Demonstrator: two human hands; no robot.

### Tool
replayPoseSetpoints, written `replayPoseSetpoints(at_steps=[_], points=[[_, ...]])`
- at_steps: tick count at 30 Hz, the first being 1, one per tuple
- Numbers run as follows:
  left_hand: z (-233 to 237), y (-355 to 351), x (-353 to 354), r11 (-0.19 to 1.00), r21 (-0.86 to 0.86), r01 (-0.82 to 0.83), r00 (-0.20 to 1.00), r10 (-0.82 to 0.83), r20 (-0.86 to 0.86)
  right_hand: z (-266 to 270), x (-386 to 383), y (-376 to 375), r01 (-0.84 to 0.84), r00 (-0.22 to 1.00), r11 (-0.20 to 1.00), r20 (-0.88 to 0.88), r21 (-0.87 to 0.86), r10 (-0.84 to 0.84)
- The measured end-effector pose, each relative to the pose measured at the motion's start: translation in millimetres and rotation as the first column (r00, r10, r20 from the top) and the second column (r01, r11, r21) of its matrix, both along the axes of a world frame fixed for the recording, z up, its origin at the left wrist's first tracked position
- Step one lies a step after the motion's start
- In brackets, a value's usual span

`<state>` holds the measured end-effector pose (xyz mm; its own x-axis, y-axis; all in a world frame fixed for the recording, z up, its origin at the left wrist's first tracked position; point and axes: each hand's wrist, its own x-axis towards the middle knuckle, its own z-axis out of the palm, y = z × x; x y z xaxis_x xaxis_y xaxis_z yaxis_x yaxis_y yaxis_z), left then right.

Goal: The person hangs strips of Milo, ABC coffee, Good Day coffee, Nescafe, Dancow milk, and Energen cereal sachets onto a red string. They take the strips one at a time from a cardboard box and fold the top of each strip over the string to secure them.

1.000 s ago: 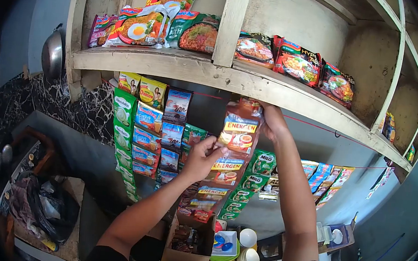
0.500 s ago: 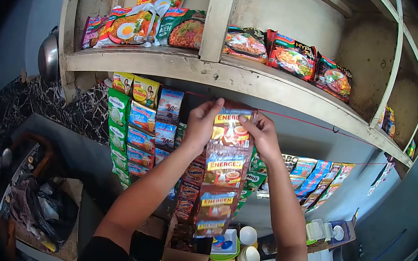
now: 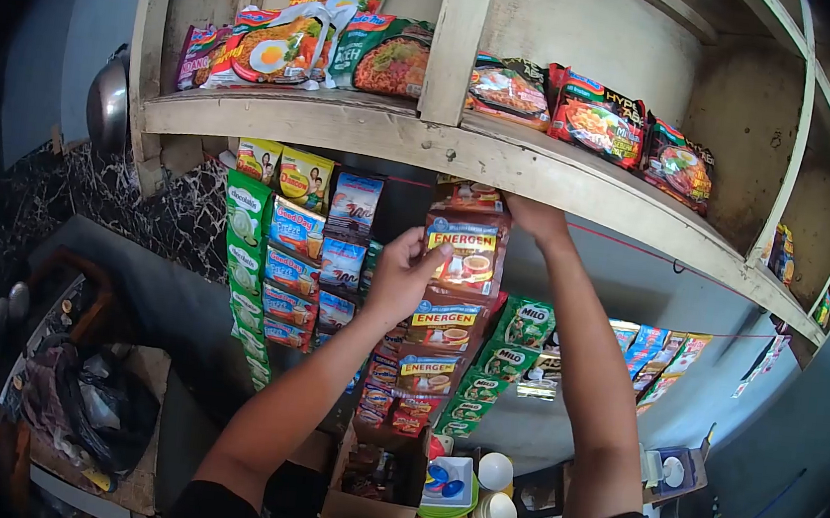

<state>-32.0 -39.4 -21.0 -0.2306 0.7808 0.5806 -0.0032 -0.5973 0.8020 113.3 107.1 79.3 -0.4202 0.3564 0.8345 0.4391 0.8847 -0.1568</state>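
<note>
A long brown strip of Energen sachets (image 3: 444, 317) hangs down just under the shelf edge. My left hand (image 3: 405, 276) pinches its left edge at the second sachet, thumb on the front. Up at the top right of the strip is my right hand (image 3: 534, 216), its fingers mostly hidden behind the shelf board and the strip. Left of the strip hang blue sachets (image 3: 343, 262), Good Day sachets (image 3: 292, 272) and green Chocolatos sachets (image 3: 245, 243). Green Milo sachets (image 3: 505, 363) hang to its right.
Noodle packets (image 3: 598, 122) stand on the wooden shelf (image 3: 347, 133) above. An open cardboard box (image 3: 369, 510) is below the strip, beside bowls (image 3: 494, 511) and a blue-white tray. A black plastic bag (image 3: 111, 410) lies at lower left. More sachets hang far right.
The strip has risen, its top now partly under the shelf. My left hand has moved down to the second sachet; my right hand has gone up to the shelf's underside. The Milo strips show more.
</note>
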Motion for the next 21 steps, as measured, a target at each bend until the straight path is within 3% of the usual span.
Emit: replayPoseSetpoints(at_steps=[1, 2, 3, 4, 6, 8, 10, 12, 13, 15, 18, 19, 20, 21], points=[[3, 3, 2, 0.999, 0.028, 0.025, 0.994, -0.028, 0.103, 3, 0, 0, -0.003, 1.000, 1.000, 0.000, 0.000, 0.003], [6, 5, 4, 0.997, 0.058, 0.050, 0.977, -0.060, 0.204, 5, 2, 0, 0.111, 0.990, 0.981, 0.065, 0.159, -0.123], [6, 12, 4, 0.996, 0.091, -0.013, 0.985, -0.003, 0.173, 10, 5, -8, 0.210, 0.960, 0.924, 0.110, 0.319, -0.257], [9, 16, 4, 0.996, 0.088, -0.011, 0.985, -0.005, 0.173, 16, 7, -20, 0.212, 0.960, 0.925, 0.112, 0.317, -0.258], [15, 24, 6, 0.983, 0.125, -0.135, 0.982, 0.116, 0.150, 25, 8, -42, 0.052, 0.980, 0.983, 0.199, -0.178, -0.015], [18, 29, 9, 0.988, 0.115, -0.105, 0.977, 0.081, 0.197, 23, 7, -50, -0.032, 0.980, 0.975, 0.185, -0.220, 0.074], [15, 34, 7, 0.992, -0.010, -0.122, 0.987, 0.122, 0.106, 18, 5, -44, -0.115, 0.974, 0.958, 0.161, -0.261, 0.161], [9, 34, 4, 0.996, -0.018, -0.093, 0.986, 0.094, 0.137, 7, 1, -28, -0.301, 0.938, 0.923, 0.100, -0.238, 0.332], [9, 32, 1, 0.996, -0.067, -0.067, 0.985, 0.077, 0.157, 5, 1, -25, -0.302, 0.938, 0.923, 0.099, -0.237, 0.332], [12, 34, -3, 0.993, -0.115, -0.039, 0.983, 0.059, 0.173, 3, 0, -19, -0.172, 0.956, 0.984, 0.247, 0.045, 0.156], [23, 45, -12, 0.992, -0.095, -0.089, 0.982, 0.103, 0.157, 0, -8, -3, -0.090, 0.968, 0.981, 0.248, 0.170, 0.045], [25, 48, -16, 0.978, -0.187, -0.092, 0.985, 0.116, 0.125, 1, -11, -5, -0.121, 0.975, 0.957, 0.214, 0.262, 0.065], [26, 50, -18, 0.957, -0.275, -0.097, 0.988, 0.127, 0.091, 3, -9, -7, -0.125, 0.974, 0.957, 0.216, 0.260, 0.069], [22, 49, -20, 0.962, -0.257, -0.089, 0.993, 0.106, 0.054, 13, -5, -27, -0.044, 0.939, 0.999, 0.342, 0.026, 0.033]])
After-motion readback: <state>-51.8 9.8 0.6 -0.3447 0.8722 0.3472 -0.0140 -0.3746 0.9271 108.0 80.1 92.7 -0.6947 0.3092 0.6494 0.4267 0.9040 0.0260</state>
